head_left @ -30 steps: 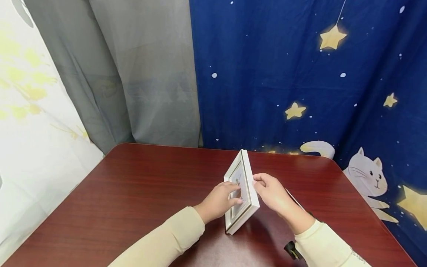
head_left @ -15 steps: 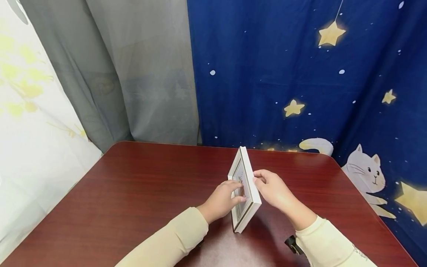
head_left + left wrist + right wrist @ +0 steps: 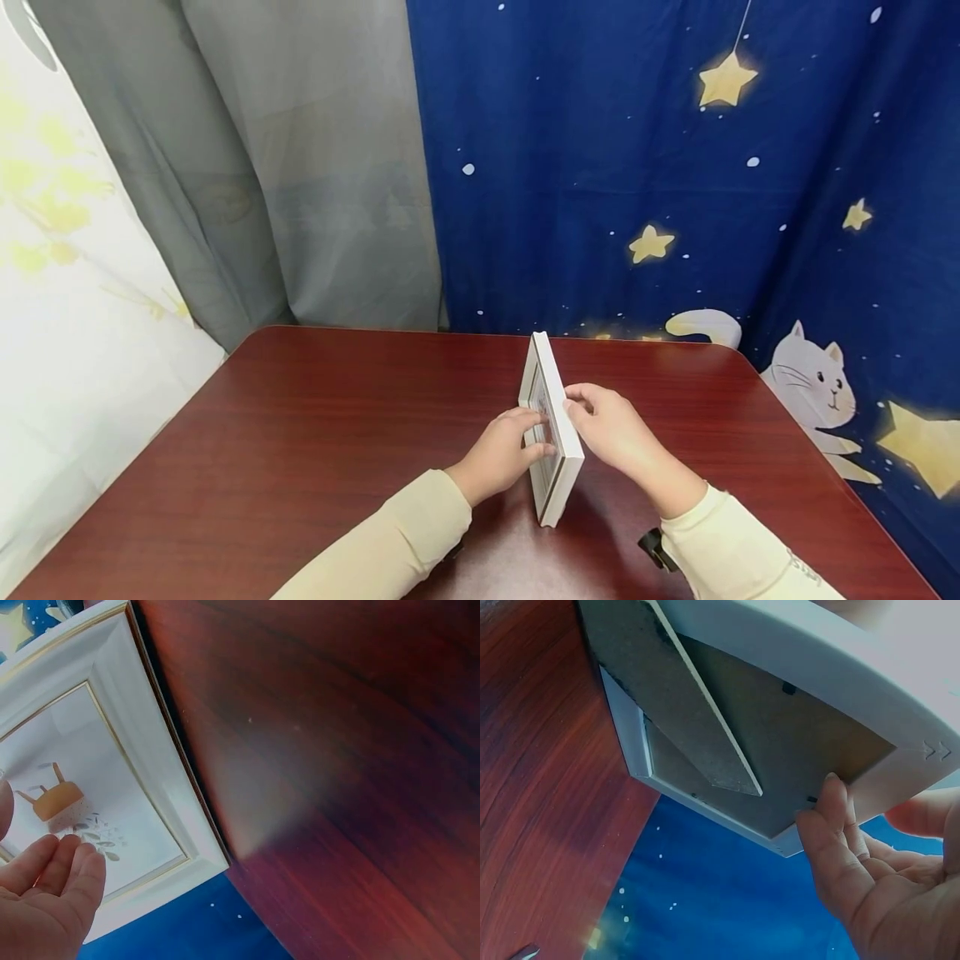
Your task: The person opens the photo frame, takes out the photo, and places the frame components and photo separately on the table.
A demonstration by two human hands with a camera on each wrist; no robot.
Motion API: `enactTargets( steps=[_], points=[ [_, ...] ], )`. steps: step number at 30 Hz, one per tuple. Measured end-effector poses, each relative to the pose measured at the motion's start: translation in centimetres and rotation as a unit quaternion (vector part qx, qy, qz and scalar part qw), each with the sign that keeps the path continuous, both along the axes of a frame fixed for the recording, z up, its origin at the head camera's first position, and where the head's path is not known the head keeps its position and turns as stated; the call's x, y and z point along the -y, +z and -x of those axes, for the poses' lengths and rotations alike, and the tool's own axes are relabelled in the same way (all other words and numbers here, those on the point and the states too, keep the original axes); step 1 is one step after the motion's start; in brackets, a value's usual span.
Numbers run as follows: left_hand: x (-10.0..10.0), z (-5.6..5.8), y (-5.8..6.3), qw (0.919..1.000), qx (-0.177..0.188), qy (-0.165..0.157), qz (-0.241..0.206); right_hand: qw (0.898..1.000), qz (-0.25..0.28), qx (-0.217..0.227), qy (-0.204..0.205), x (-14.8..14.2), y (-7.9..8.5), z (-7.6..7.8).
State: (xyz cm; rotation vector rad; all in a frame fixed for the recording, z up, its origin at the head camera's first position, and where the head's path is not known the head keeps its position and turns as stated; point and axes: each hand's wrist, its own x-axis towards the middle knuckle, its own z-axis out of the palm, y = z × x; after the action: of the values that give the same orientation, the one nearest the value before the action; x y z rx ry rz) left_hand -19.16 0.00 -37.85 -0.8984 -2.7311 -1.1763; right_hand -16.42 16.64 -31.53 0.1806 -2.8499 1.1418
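Observation:
A white picture frame (image 3: 557,433) with gold trim stands tilted on its edge between my two hands. Its glazed front faces left, and the left wrist view shows a printed picture (image 3: 60,802) inside. My left hand (image 3: 498,454) is at the front, fingertips against the glass with the fingers gently bent. On the other side my right hand (image 3: 611,429) holds the frame by its edge, thumb at the rim and fingers on the back. The right wrist view shows the brown backing board (image 3: 795,742) and a stand leg (image 3: 667,697) angled out from it.
The frame is over a dark red wooden table (image 3: 337,400). Behind hang a grey curtain (image 3: 337,167) and a blue starry curtain (image 3: 555,167), with a white one (image 3: 82,333) at the left. A dark strap (image 3: 656,550) shows by the right sleeve.
The frame has turned, so its front shows less and its lower edge sits further right. My left hand has shifted slightly right with it. The right hand keeps its hold.

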Motion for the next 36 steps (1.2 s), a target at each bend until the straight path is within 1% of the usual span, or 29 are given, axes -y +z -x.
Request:
enactTargets(
  steps=[5, 7, 13, 16, 19, 22, 29, 32, 36],
  points=[
    [0.2, 0.3, 0.3, 0.9998, -0.007, 0.008, -0.015, 1.000, 0.004, -0.002, 0.005, 0.1, -0.1, -0.1],
    [0.3, 0.4, 0.6, 0.9995, -0.001, 0.018, -0.027, 1.000, 0.008, -0.003, 0.007, 0.1, -0.1, -0.1],
    [0.5, 0.7, 2.0, 0.9947, 0.050, 0.058, -0.069, 1.000, 0.009, -0.004, 0.006, 0.3, -0.1, -0.2],
    [0.5, 1.0, 2.5, 0.9914, 0.067, 0.078, -0.081, 1.000, 0.003, -0.005, 0.002, 0.3, -0.2, -0.2],
    [0.2, 1.2, 2.9, 0.9869, 0.096, 0.090, -0.094, 1.000, -0.001, 0.000, 0.000, 0.4, -0.2, -0.2],
    [-0.1, 1.5, 3.2, 0.9834, 0.117, 0.101, -0.095, 1.000, -0.007, -0.001, -0.001, 0.5, -0.2, -0.3],
    [-0.9, 2.1, 3.8, 0.9783, 0.136, 0.126, -0.092, 1.000, -0.015, -0.010, -0.006, 0.8, -0.4, -0.4],
    [-1.0, 2.2, 3.9, 0.9777, 0.138, 0.133, -0.086, 1.000, -0.014, -0.012, -0.003, 0.9, -0.5, -0.5],
    [-0.9, 2.3, 4.1, 0.9784, 0.129, 0.138, -0.084, 1.000, -0.009, -0.014, 0.001, 1.0, -0.4, -0.5]
  ],
)
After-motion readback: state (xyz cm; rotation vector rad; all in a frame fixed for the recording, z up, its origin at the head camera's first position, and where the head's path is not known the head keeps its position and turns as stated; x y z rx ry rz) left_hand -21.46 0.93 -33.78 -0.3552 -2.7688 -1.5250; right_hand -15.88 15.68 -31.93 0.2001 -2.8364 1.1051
